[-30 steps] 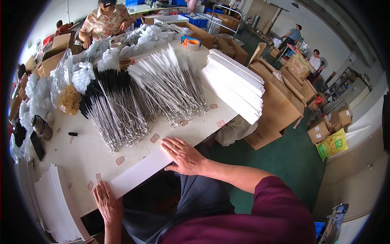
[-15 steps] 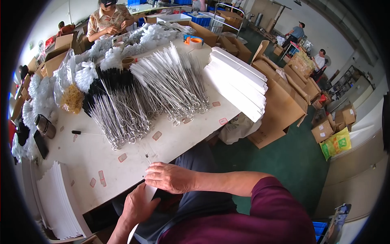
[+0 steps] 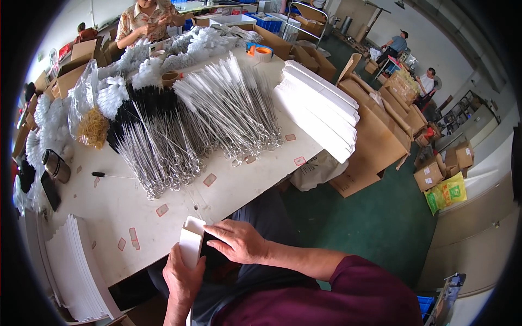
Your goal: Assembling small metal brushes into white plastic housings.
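My left hand (image 3: 184, 274) is wrapped around a long, narrow white cardboard box (image 3: 191, 242), held upright at the table's near edge. The box's upper end stands open, and its lower part runs down past my left wrist. My right hand (image 3: 239, 242) has its fingers stretched out, with the index fingertip at the right rim of the box's open end and the thumb apart. Beyond the box, wire-handled brushes with black bristles (image 3: 155, 146) and with white bristles (image 3: 231, 108) lie piled, ring ends toward me. A single black-tipped brush (image 3: 99, 174) lies at the left.
Flat white box blanks (image 3: 318, 108) are stacked at the right, and more white boxes (image 3: 79, 266) at the near left. Farther back are a bag of yellow rubber bands (image 3: 93, 129), a tape dispenser (image 3: 261, 52) and a co-worker (image 3: 148, 24). A flask (image 3: 56, 165) stands at left.
The box's open end has risen into view in my left hand. My right hand has shifted from covering the top to its right side, with the fingers spread more.
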Action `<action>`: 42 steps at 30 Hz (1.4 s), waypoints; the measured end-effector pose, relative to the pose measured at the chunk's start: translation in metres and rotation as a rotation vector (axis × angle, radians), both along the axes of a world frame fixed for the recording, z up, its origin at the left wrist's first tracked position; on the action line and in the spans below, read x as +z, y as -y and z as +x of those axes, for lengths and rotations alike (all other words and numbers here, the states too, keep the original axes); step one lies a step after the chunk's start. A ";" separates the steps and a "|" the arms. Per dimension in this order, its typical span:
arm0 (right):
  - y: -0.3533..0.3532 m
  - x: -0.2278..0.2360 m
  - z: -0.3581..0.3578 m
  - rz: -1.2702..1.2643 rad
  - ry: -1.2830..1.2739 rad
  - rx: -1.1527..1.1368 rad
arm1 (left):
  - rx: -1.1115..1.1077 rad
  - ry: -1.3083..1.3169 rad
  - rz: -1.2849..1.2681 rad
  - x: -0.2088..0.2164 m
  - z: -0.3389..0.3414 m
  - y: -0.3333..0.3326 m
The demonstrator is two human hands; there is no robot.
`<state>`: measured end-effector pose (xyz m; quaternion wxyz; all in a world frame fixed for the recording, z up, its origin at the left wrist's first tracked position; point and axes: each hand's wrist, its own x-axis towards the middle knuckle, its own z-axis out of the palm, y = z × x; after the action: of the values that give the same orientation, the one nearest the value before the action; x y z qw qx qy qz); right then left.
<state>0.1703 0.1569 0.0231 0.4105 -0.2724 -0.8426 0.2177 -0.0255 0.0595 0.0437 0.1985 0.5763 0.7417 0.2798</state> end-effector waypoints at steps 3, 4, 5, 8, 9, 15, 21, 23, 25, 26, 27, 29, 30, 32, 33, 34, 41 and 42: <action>0.002 0.000 -0.001 0.021 -0.033 0.001 | -0.034 -0.034 0.007 -0.001 0.005 0.005; 0.002 -0.002 -0.003 0.023 -0.033 0.001 | -0.034 -0.034 0.008 -0.001 0.006 0.006; 0.001 -0.006 -0.004 -0.029 -0.027 -0.001 | -0.023 -0.016 0.006 -0.002 0.006 0.006; 0.005 -0.009 -0.009 -0.198 -0.074 0.016 | 0.004 0.005 0.016 -0.009 0.006 0.007; 0.006 -0.010 -0.011 -0.317 -0.129 0.034 | 0.021 0.008 0.027 -0.010 0.005 0.007; 0.013 -0.012 -0.014 -0.273 -0.170 0.025 | 0.032 0.074 0.052 -0.010 0.013 0.008; 0.008 -0.015 -0.006 -0.789 -0.085 0.221 | -0.018 0.075 0.004 -0.018 0.017 0.014; 0.004 -0.009 -0.004 -0.932 0.008 0.326 | -0.016 0.086 0.027 -0.018 0.021 0.015; 0.007 -0.011 -0.005 -0.825 -0.013 0.341 | -0.015 0.097 0.050 -0.018 0.023 0.014; 0.008 -0.013 -0.007 -0.719 -0.035 0.353 | -0.024 0.117 0.055 -0.017 0.023 0.012; 0.009 -0.015 -0.009 -0.706 -0.014 0.339 | -0.034 0.137 0.059 -0.018 0.024 0.011; 0.006 -0.009 -0.009 -0.732 0.041 0.356 | -0.023 0.171 0.032 -0.020 0.023 0.012; 0.005 -0.007 -0.009 -0.757 0.097 0.373 | -0.011 0.204 0.005 -0.021 0.023 0.013; 0.005 -0.009 -0.008 -0.751 0.109 0.372 | -0.016 0.212 0.005 -0.023 0.024 0.014; 0.005 -0.010 -0.008 -0.746 0.120 0.372 | -0.020 0.220 0.005 -0.023 0.025 0.014; 0.005 -0.012 -0.008 -0.747 0.122 0.373 | -0.018 0.221 0.005 -0.021 0.026 0.014; 0.009 -0.006 -0.012 -0.772 0.217 0.352 | -0.041 0.214 -0.018 -0.019 0.024 0.016; 0.010 -0.005 -0.012 -0.755 0.252 0.342 | -0.049 0.190 -0.007 -0.021 0.024 0.016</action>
<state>0.1582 0.1472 0.0184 0.1341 -0.2845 -0.7802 0.5407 -0.0017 0.0431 0.0223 0.2765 0.5643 0.7065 0.3255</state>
